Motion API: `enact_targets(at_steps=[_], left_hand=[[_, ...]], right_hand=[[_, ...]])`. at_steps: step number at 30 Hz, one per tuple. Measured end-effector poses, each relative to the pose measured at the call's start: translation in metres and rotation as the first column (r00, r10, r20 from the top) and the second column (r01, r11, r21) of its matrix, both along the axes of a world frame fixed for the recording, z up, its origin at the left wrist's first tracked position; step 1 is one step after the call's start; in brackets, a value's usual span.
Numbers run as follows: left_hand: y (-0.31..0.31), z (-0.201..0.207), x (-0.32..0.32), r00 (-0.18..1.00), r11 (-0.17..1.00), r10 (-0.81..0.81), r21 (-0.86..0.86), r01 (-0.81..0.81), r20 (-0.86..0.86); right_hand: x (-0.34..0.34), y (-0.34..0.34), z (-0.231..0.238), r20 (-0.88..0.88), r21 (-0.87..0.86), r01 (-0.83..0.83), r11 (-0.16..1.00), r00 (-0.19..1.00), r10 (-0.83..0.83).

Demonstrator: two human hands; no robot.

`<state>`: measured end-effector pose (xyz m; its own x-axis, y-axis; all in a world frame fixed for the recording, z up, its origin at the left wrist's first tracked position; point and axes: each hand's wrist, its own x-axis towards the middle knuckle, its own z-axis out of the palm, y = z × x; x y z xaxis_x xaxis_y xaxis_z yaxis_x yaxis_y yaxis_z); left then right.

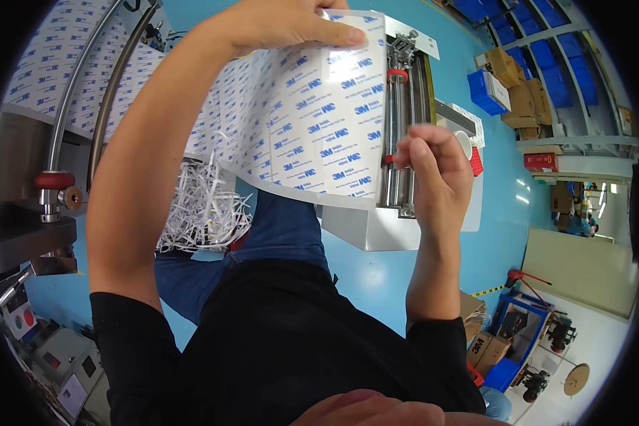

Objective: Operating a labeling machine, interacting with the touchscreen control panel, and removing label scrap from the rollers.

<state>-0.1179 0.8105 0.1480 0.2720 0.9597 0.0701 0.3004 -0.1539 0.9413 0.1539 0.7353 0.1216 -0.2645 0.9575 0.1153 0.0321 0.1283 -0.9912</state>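
A white sheet of liner paper (319,121) with repeated blue print stretches from the left side toward a roller machine (399,135). At its far edge, my left hand (298,27) grips the sheet, with the thumb lying on top. The near edge of the sheet shows a clear border and bows slightly. My right hand (440,170) is raised beside the machine's rollers, off the sheet. Its fingers are loosely curled and apart, with nothing visible in them; the fingertips are a little blurred. Red rings sit on the machine's metal shaft.
Shredded paper strips (202,206) are heaped by my legs. At the left stands a machine with metal bars (67,99) and a red-collared post. Blue bins (486,92) and cardboard boxes (529,103) line the right. A blue cart (518,323) stands at the lower right.
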Motion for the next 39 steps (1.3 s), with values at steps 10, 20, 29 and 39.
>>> enact_targets(at_steps=[10, 20, 29, 39], left_hand=[[-0.076, -0.056, 0.063, 0.838, 0.503, 0.545, 0.796, -0.338, 0.012], [-0.167, -0.102, 0.121, 0.819, 0.537, 0.572, 0.777, -0.329, -0.049], [-0.165, -0.101, 0.112, 0.843, 0.477, 0.537, 0.811, -0.338, 0.035], [-0.168, -0.104, 0.109, 0.879, 0.455, 0.469, 0.830, -0.323, 0.085]], right_hand=[[-0.015, 0.012, -0.024, -0.075, -0.349, -0.155, 0.924, 0.988, 0.138], [-0.021, -0.002, -0.036, -0.219, -0.341, -0.102, 0.934, 0.975, 0.026], [-0.025, -0.008, -0.037, -0.229, -0.330, -0.076, 0.941, 0.973, -0.002], [-0.026, -0.003, -0.032, -0.164, -0.282, -0.012, 0.959, 0.986, -0.035]])
